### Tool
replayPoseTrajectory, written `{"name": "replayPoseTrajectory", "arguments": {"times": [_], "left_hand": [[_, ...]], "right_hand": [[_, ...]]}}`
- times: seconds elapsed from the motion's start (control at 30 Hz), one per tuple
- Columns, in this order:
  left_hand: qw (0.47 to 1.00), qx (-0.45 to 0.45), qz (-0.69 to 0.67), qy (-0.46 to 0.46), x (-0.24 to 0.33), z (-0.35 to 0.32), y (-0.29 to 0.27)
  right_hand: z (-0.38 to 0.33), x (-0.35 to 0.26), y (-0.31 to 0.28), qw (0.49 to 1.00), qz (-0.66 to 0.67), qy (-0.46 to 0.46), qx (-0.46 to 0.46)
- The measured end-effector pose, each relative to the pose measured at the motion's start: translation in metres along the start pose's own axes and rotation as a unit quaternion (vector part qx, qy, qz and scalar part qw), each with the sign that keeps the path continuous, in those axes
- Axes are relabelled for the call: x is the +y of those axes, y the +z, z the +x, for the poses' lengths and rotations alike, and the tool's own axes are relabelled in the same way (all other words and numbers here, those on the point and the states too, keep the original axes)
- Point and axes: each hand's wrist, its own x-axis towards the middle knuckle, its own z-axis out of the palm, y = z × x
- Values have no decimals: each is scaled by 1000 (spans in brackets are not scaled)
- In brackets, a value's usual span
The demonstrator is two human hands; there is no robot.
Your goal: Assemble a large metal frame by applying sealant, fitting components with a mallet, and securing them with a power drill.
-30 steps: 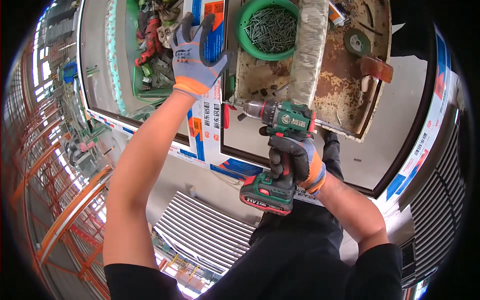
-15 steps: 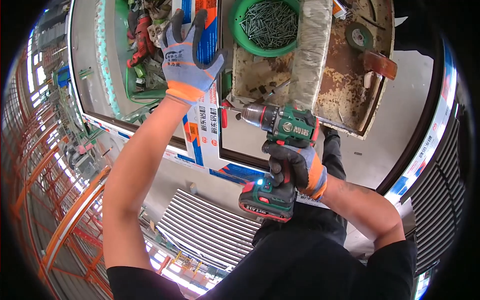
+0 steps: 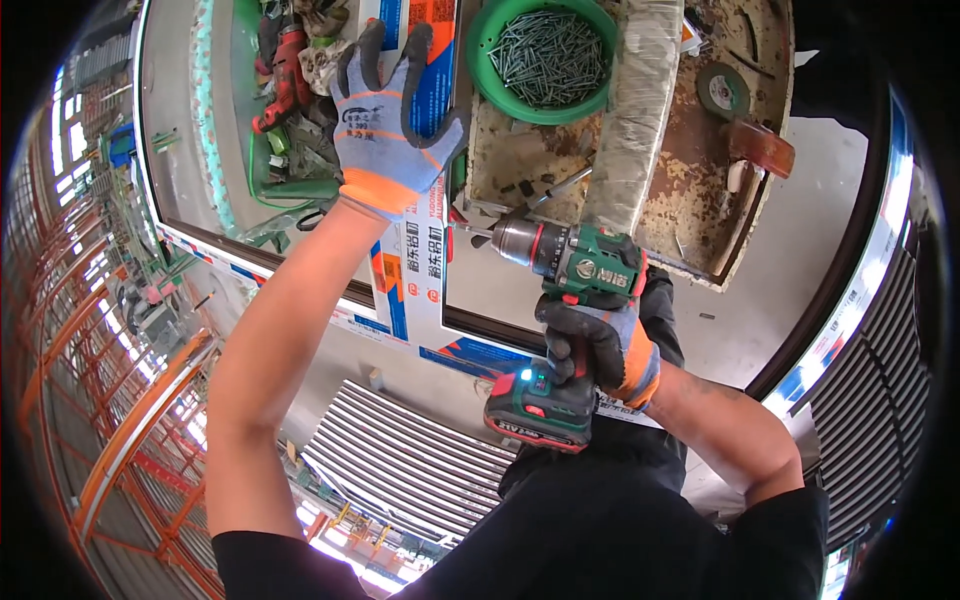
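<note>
Holding one green bowl (image 3: 545, 60) heaped with loose screws (image 3: 552, 55), uncounted | pressing left hand (image 3: 385, 125), fingers spread flat, on one wrapped frame bar (image 3: 420, 255) | gripping one green cordless drill (image 3: 570, 300) in right hand (image 3: 600, 345), fingers closed, bit touching bar

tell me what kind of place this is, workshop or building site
Most likely a building site or fit-out job. The gloved right hand grips a green cordless drill aimed at a film-wrapped frame bar that the left hand steadies, beside a green bowl of screws and orange scaffolding.
</note>
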Motion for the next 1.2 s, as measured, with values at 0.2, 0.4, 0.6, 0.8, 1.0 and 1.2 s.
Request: {"name": "replayPoseTrajectory", "arguments": {"times": [0.2,0.4,0.6,0.8,1.0,1.2], "left_hand": [[1000,-7,-17,0,-2,3,2],[1000,-17,-22,-5,3,3,3],[1000,1,11,8,4,4,1],[1000,-7,1,-1,5,4,-2],[999,-7,-34,-6,0,4,4],[1000,1,-21,-2,5,5,-1]], "right_hand": [[-4,-6,3,1000,-3,-6,1],[-3,-2,-3,1000,-12,-10,9],[-1,-5,-3,1000,-4,-14,-5],[-2,-4,-1,1000,-13,-7,-5],[0,-3,-5,1000,-18,-17,-14],[-3,-5,1,1000,-13,-5,9]]}}
